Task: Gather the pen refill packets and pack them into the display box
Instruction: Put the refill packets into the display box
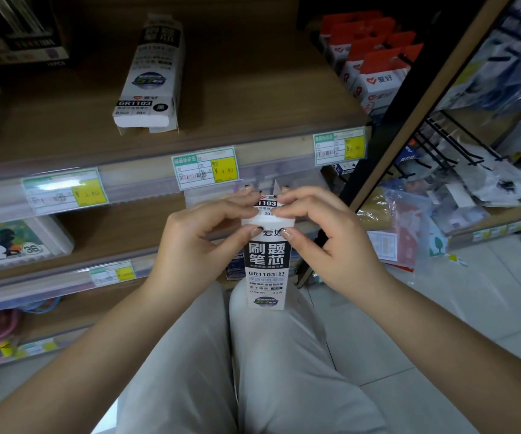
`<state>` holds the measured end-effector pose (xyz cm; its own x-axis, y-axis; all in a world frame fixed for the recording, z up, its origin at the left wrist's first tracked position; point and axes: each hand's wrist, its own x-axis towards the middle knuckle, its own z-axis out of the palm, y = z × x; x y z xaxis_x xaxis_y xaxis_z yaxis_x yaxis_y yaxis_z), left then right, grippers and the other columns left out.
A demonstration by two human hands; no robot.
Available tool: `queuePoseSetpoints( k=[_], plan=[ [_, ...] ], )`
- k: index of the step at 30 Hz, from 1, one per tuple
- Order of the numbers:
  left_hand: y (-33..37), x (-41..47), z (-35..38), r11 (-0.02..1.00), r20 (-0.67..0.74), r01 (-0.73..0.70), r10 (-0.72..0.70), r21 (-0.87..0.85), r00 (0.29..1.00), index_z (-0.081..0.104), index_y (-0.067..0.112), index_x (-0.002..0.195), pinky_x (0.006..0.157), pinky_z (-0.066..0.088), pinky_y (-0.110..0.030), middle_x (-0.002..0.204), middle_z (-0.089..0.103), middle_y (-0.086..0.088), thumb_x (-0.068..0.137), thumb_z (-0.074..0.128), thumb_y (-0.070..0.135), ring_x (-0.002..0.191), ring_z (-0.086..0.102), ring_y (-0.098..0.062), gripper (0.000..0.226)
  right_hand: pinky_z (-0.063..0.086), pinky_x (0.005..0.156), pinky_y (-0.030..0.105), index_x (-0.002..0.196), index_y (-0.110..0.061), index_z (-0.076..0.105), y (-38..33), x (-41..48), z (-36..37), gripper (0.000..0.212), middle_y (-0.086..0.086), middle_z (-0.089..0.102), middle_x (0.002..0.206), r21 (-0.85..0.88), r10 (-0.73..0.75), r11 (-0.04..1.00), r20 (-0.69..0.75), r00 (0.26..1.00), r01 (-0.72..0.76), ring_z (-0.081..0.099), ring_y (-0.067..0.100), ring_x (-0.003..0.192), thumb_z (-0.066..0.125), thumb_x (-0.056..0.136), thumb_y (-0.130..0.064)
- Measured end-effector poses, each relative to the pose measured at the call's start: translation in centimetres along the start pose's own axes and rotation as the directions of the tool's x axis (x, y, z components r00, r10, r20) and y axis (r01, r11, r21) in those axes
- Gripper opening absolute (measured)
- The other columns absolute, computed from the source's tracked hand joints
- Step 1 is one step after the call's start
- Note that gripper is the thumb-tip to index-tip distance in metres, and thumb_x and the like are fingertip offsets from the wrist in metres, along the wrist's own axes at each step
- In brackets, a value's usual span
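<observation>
A tall white and black display box (267, 267) marked GR1103 stands on end over my lap, in front of the shelves. My left hand (203, 239) and my right hand (321, 233) both pinch its top end, thumbs under a white flap and fingers curled over the upper label. What is inside the box is hidden. A second pack of pen refills (149, 76) with the same GR1103 label lies flat on the wooden shelf (253, 98) above, apart from both hands.
Red and white boxes (375, 64) stand at the shelf's right end. Price tags (206, 169) line the shelf edge. A rabbit-print box (12, 242) sits on the lower shelf at left. Black hooks (447, 142) and bagged goods hang at right above the tiled floor (440, 324).
</observation>
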<state>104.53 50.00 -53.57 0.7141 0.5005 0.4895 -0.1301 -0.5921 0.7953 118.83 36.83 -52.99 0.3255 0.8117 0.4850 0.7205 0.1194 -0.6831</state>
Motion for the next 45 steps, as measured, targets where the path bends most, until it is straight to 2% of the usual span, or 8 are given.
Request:
queuePoseSetpoints(
  k=[11, 16, 22, 26, 31, 36, 39, 45],
  plan=[
    [-0.2, 1.2, -0.6, 0.892, 0.219, -0.342, 0.285, 0.295, 0.933, 0.069, -0.005, 0.087, 0.099, 0.046, -0.029, 0.112, 0.064, -0.007, 0.086, 0.061, 0.016, 0.114, 0.057, -0.019, 0.023, 0.045, 0.090, 0.022, 0.094, -0.002, 0.067, 0.3, -0.3, -0.2, 0.017, -0.001, 0.054, 0.110, -0.019, -0.018, 1.000, -0.004, 1.000, 0.018, 0.056, 0.014, 0.103, 0.057, 0.084, -0.012],
    [0.2, 1.1, -0.4, 0.928, 0.211, -0.269, 0.217, 0.259, 0.953, 0.065, -0.003, 0.079, 0.101, 0.042, -0.024, 0.117, 0.059, -0.002, 0.084, 0.062, 0.022, 0.118, 0.053, -0.015, 0.025, 0.046, 0.083, 0.034, 0.084, -0.002, 0.065, -0.1, 0.5, 0.0, 0.018, 0.009, 0.059, 0.110, -0.091, -0.028, 0.995, 0.072, 0.997, 0.035, 0.058, 0.019, 0.097, 0.055, 0.084, -0.018],
    [-0.2, 1.4, -1.0, 0.970, 0.186, -0.094, 0.052, 0.226, 0.981, 0.060, 0.005, 0.085, 0.097, 0.044, -0.021, 0.135, 0.050, -0.003, 0.080, 0.068, 0.023, 0.122, 0.051, -0.013, 0.020, 0.050, 0.084, 0.029, 0.088, -0.004, 0.065, -0.2, 2.1, -0.1, 0.015, -0.003, 0.054, 0.110, 0.007, 0.072, 0.997, 0.157, 0.985, -0.074, 0.056, 0.006, 0.098, 0.060, 0.081, -0.017],
    [0.8, 1.7, -1.6, 0.986, 0.174, -0.026, -0.002, 0.162, 0.985, 0.055, 0.015, 0.082, 0.089, 0.044, -0.010, 0.127, 0.053, -0.007, 0.075, 0.070, 0.016, 0.120, 0.050, -0.008, 0.016, 0.049, 0.089, 0.028, 0.091, -0.006, 0.068, -1.0, 2.6, -0.3, 0.016, -0.008, 0.057, 0.104, 0.052, 0.103, 0.993, 0.129, 0.986, -0.111, 0.056, 0.004, 0.102, 0.064, 0.076, -0.009],
    [3.0, 2.2, -2.9, 0.986, 0.166, -0.056, 0.030, 0.157, 0.986, 0.053, 0.025, 0.083, 0.083, 0.042, -0.008, 0.122, 0.051, 0.011, 0.073, 0.071, 0.030, 0.110, 0.053, -0.002, 0.021, 0.043, 0.090, 0.014, 0.095, -0.011, 0.071, -3.9, 3.7, -1.9, 0.021, -0.006, 0.058, 0.107, -0.048, 0.035, 0.998, 0.139, 0.990, -0.028, 0.054, 0.004, 0.105, 0.070, 0.073, -0.009],
    [6.8, 3.0, -5.2, 0.973, 0.193, -0.040, -0.005, 0.229, 0.981, 0.045, 0.041, 0.112, 0.087, 0.047, -0.019, 0.118, 0.053, 0.024, 0.065, 0.065, 0.049, 0.108, 0.055, 0.002, 0.052, 0.048, 0.094, 0.032, 0.102, -0.022, 0.065, -8.5, 5.0, -3.8, 0.032, -0.003, 0.057, 0.110, -0.011, -0.049, 0.999, 0.150, 0.987, 0.051, 0.055, 0.005, 0.107, 0.071, 0.073, -0.011],
    [9.2, 3.2, -6.7, 0.945, 0.194, -0.121, 0.063, 0.304, 0.979, 0.050, 0.037, 0.121, 0.081, 0.051, -0.025, 0.105, 0.063, 0.021, 0.064, 0.064, 0.053, 0.098, 0.061, 0.004, 0.061, 0.050, 0.092, 0.038, 0.107, -0.017, 0.064, -11.0, 5.7, -4.4, 0.036, 0.000, 0.054, 0.112, 0.001, -0.101, 0.995, 0.146, 0.984, 0.102, 0.057, 0.011, 0.108, 0.071, 0.073, -0.010],
    [13.1, 2.3, -10.2, 0.846, 0.045, -0.261, 0.272, 0.465, 0.961, 0.057, 0.019, 0.120, 0.081, 0.048, -0.027, 0.108, 0.059, 0.009, 0.068, 0.063, 0.048, 0.097, 0.059, -0.007, 0.060, 0.049, 0.093, 0.024, 0.116, -0.024, 0.054, -15.7, 7.5, -5.3, 0.050, -0.008, 0.053, 0.115, 0.062, -0.166, 0.985, 0.149, 0.975, 0.158, 0.057, 0.006, 0.108, 0.075, 0.072, -0.014]
  ],
)
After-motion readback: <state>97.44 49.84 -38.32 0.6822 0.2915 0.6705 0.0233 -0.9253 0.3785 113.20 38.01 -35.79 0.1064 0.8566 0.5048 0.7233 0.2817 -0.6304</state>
